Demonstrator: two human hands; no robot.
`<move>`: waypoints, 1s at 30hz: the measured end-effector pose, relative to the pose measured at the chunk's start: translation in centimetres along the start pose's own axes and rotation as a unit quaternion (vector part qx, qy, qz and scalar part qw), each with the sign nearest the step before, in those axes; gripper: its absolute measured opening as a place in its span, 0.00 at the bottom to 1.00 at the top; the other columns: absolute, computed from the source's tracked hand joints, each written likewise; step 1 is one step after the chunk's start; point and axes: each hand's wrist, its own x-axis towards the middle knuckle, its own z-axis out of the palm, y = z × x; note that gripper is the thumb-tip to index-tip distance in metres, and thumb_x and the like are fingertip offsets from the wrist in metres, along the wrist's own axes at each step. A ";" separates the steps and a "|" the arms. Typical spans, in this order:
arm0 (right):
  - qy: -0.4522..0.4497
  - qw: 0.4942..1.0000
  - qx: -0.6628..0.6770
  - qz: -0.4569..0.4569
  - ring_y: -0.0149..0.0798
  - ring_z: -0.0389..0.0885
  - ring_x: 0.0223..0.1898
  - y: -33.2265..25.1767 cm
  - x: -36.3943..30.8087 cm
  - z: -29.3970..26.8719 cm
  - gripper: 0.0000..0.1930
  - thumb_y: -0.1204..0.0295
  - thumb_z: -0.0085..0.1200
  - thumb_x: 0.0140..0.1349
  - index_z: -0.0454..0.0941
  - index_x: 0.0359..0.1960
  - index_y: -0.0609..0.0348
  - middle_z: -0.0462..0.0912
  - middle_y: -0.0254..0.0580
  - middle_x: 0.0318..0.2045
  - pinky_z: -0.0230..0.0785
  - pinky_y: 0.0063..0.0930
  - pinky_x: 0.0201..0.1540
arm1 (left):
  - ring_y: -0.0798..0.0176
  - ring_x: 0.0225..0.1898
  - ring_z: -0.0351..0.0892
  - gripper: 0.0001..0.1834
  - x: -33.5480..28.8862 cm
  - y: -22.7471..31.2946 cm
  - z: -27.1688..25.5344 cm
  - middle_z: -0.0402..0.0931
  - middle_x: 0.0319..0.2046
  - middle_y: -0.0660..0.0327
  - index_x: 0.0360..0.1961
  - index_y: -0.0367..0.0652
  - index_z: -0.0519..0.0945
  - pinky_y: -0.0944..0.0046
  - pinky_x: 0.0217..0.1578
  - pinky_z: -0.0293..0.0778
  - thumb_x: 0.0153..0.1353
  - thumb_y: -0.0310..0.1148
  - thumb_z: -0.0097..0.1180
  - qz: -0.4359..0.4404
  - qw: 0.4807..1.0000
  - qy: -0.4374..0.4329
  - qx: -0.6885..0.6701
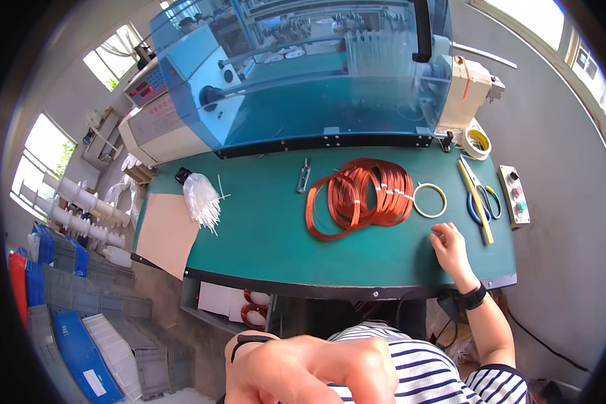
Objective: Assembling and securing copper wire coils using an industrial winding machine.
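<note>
At the desk's (269, 249) near right, my half-curled right hand (449, 249) is empty, near a cream ring (444, 203); whether my left hand (310, 367) grips anything, I cannot tell.

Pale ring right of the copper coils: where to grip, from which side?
Likely best: pinch the pale ring by its near-right rim, right hand coming from the near right. It lies flat with an open centre, leaving room for a fingertip inside; the copper coils crowd its left side.

Here, 1 head-worn fisheye camera is looking down and forward from nearby, facing the green tabletop (269, 249) across mid-frame.
</note>
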 end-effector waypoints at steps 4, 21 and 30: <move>-0.009 1.000 0.016 0.011 0.36 0.74 0.22 -1.4 0.5 -0.4 0.08 0.75 0.54 0.56 0.75 0.37 0.64 0.73 0.43 0.28 0.67 0.28 0.28 | 0.62 0.33 0.67 0.14 -0.5 -4.2 1.0 0.71 0.33 0.54 0.38 0.31 0.83 0.68 0.28 0.60 0.52 0.27 0.53 0.139 0.987 0.049 -0.062; 0.000 0.962 -0.243 -0.127 0.46 0.76 0.33 -2.4 4.8 0.6 0.09 0.75 0.59 0.49 0.72 0.31 0.59 0.71 0.43 0.29 0.71 0.37 0.35 | 0.55 0.33 0.72 0.05 0.0 -2.6 -7.3 0.74 0.32 0.51 0.29 0.35 0.78 0.57 0.34 0.67 0.53 0.26 0.55 -0.090 0.976 0.091 0.178; -0.048 0.989 -0.142 0.004 0.45 0.77 0.34 -5.6 5.8 -2.8 0.10 0.72 0.57 0.54 0.73 0.35 0.61 0.74 0.44 0.30 0.71 0.34 0.35 | 0.52 0.38 0.70 0.09 -6.5 -10.4 -19.8 0.72 0.33 0.55 0.32 0.36 0.74 0.55 0.40 0.67 0.51 0.26 0.60 -0.282 0.520 0.133 0.795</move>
